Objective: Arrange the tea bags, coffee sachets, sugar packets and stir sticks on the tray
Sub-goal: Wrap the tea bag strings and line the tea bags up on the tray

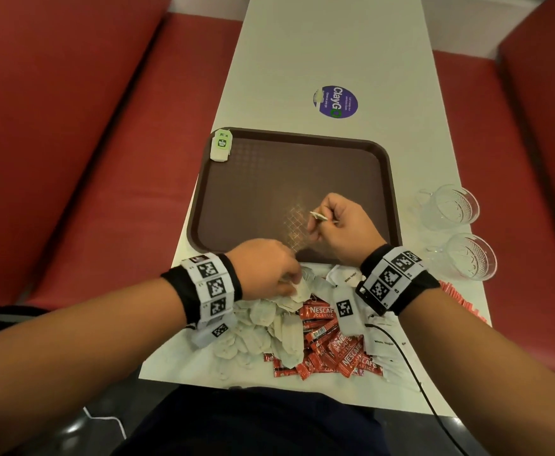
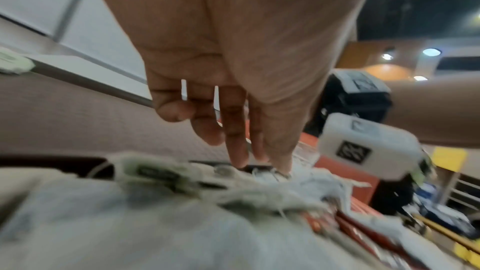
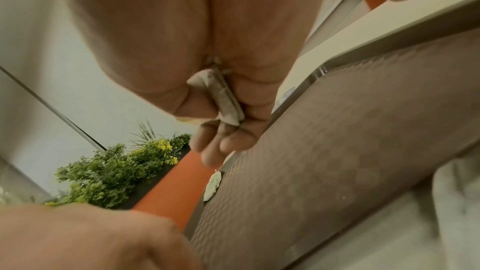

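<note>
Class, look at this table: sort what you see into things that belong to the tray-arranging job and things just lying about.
Belongs to the job:
brown tray
tea bag on the tray's far left corner
tea bag held in the right hand
tea bag pile under the left hand
red coffee sachets
white sugar packets
red stir sticks

Just lying about:
two glass cups
round purple sticker

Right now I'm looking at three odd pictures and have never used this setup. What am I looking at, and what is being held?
No machine: a person's two bare hands with marker bands. One picture is from a head camera looking down; the other two look along each wrist. On the white table sits a brown tray with one tea bag at its far left corner. Nearer lie tea bags, coffee sachets and sugar packets. The right hand pinches a tea bag over the tray; the left hand reaches into the pile.
</note>
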Demonstrator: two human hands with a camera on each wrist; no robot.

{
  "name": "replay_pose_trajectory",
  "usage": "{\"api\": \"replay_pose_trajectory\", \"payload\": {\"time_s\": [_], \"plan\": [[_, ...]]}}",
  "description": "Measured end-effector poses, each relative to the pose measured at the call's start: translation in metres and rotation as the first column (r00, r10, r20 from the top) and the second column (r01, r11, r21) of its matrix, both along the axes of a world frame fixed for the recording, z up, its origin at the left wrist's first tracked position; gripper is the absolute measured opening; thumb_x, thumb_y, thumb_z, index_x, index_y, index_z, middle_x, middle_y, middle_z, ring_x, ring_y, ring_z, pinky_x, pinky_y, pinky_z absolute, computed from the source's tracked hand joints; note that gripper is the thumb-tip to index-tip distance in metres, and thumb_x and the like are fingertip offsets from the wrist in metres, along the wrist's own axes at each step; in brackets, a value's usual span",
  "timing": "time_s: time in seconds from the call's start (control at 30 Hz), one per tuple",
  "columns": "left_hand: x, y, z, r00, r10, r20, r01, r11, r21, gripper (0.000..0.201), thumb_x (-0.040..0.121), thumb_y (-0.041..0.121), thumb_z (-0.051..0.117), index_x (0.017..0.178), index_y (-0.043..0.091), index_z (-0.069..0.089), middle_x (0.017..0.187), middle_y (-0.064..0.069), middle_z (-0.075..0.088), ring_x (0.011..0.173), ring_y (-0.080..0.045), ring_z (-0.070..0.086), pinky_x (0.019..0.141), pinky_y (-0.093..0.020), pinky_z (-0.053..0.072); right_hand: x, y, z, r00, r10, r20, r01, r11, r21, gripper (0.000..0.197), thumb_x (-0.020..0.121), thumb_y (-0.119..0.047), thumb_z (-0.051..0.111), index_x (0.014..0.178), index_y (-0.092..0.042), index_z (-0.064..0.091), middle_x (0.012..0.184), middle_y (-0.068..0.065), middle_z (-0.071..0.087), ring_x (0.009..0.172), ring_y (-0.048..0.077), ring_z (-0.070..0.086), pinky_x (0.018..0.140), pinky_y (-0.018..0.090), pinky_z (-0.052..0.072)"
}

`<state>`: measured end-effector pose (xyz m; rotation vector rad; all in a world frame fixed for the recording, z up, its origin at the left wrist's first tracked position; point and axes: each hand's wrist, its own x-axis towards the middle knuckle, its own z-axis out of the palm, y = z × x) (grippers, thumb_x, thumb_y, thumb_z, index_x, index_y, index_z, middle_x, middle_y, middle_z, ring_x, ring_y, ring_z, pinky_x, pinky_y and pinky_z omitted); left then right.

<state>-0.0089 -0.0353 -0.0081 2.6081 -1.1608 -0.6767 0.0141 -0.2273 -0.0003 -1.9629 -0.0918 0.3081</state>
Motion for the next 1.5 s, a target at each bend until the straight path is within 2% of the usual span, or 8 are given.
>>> {"api": "replay_pose_trajectory", "payload": {"time_s": [0.23,0.53,0.83,1.0,1.13,1.23,1.33,1.5], "plan": [[-0.012,-0.023,-0.015,0.979,-0.119,0.163,0.098,0.986,0.136,0.035,0.089,0.055,0.057,0.108,0.027,0.066,0.106,0.003,0.065,0.099,-0.022,0.059,0.082,-0.036,0.046,0.0,-0.016,0.004,0.996,-0.06,0.063,0.064,0.997,-0.051,0.017,0.093,0.006,0.049,0.098,-0.01,0.053,0.072,-0.004,0.052,0.053,0.0,0.043,0.054,0.012,0.037],[0.021,0.006,0.0,0.992,0.1,0.082,-0.081,0.974,-0.211,0.033,0.093,0.049,0.051,0.099,0.026,0.074,0.09,0.005,0.068,0.087,-0.017,0.063,0.077,-0.04,0.052,-0.004,-0.013,-0.001,0.968,0.236,-0.086,-0.246,0.958,-0.148,0.024,0.08,-0.005,0.065,0.097,-0.022,0.064,0.081,0.006,0.064,0.067,0.013,0.054,0.068,0.031,0.047],[0.04,0.038,0.026,0.883,0.45,-0.136,-0.442,0.695,-0.567,0.008,0.092,0.029,0.07,0.095,0.023,0.075,0.08,0.012,0.07,0.072,-0.002,0.064,0.067,-0.017,0.048,0.011,0.025,0.002,0.966,0.254,-0.038,-0.257,0.954,-0.151,0.018,0.084,-0.024,0.079,0.093,-0.013,0.068,0.076,0.0,0.066,0.063,0.005,0.057,0.061,0.026,0.047],[0.051,0.054,0.032,0.837,0.524,-0.157,-0.497,0.608,-0.619,0.01,0.092,0.027,0.07,0.097,0.022,0.076,0.083,0.009,0.073,0.074,-0.005,0.065,0.07,-0.024,0.053,0.019,0.038,0.004,0.969,0.243,-0.039,-0.245,0.963,-0.115,0.003,0.094,-0.017,0.066,0.095,-0.015,0.064,0.079,0.002,0.075,0.075,0.012,0.071,0.08,0.034,0.055],[0.062,0.068,0.032,0.795,0.585,-0.161,-0.536,0.55,-0.64,0.01,0.093,0.028,0.069,0.098,0.023,0.076,0.089,0.007,0.074,0.082,-0.013,0.068,0.078,-0.038,0.056,0.027,0.041,0.002,0.987,0.157,-0.016,-0.158,0.984,-0.082,0.02,0.098,-0.009,0.053,0.097,-0.023,0.067,0.079,0.004,0.069,0.072,0.025,0.061,0.072,0.038,0.051],[0.067,0.076,0.031,0.798,0.582,-0.154,-0.545,0.589,-0.597,0.01,0.093,0.028,0.068,0.1,0.025,0.075,0.09,0.01,0.074,0.085,-0.01,0.067,0.082,-0.038,0.056,0.035,0.05,0.004,0.995,0.092,0.029,-0.091,0.996,-0.024,0.005,0.095,-0.02,0.064,0.099,-0.022,0.068,0.088,0.008,0.067,0.074,0.016,0.055,0.071,0.034,0.048],[0.068,0.075,0.031,0.807,0.566,-0.167,-0.529,0.57,-0.628,0.012,0.093,0.025,0.068,0.103,0.023,0.075,0.091,0.01,0.074,0.086,-0.01,0.068,0.083,-0.034,0.057,0.044,0.064,0.009,0.988,0.118,0.101,-0.115,0.993,-0.038,0.008,0.09,-0.023,0.072,0.087,-0.027,0.066,0.072,-0.01,0.062,0.063,0.001,0.051,0.061,0.02,0.043],[0.077,0.079,0.021,0.771,0.594,-0.227,-0.581,0.514,-0.631,0.014,0.089,0.028,0.073,0.102,0.025,0.074,0.091,0.007,0.074,0.085,-0.015,0.069,0.08,-0.033,0.057,0.053,0.08,0.009,0.99,0.063,0.13,-0.063,0.998,-0.009,0.011,0.091,-0.026,0.07,0.087,-0.016,0.069,0.072,-0.003,0.061,0.061,0.004,0.048,0.058,0.02,0.041]]}}
